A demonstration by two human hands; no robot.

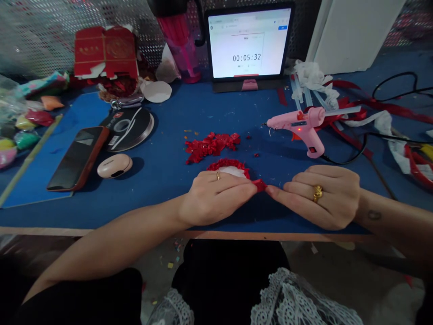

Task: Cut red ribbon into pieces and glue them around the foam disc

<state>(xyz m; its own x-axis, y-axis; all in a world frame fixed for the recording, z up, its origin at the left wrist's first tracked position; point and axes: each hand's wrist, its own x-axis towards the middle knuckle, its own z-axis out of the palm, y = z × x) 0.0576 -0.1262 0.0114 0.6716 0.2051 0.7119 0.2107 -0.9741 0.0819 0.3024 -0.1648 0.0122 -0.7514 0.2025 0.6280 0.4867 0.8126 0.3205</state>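
A small piece of red ribbon (260, 185) is stretched between my two hands near the front edge of the table. My left hand (216, 196) is closed, pinching one end of it. At the other end, the fingertips of my right hand (321, 196) are closed on the ribbon, its other fingers curled in. Just behind my left hand lies a white disc (233, 170) edged with red ruffles, partly hidden by that hand. Farther back is a loose heap of red ribbon pieces (213, 146). A pink glue gun (304, 124) with a lit light rests beyond my right hand.
At the left are a phone (79, 155), an earbud case (115, 165) and a ribbon spool (130, 128). A tablet (250, 45) stands at the back beside a pink bottle (179, 45). The glue gun's black cord (352, 159) and tangled ribbons lie to the right.
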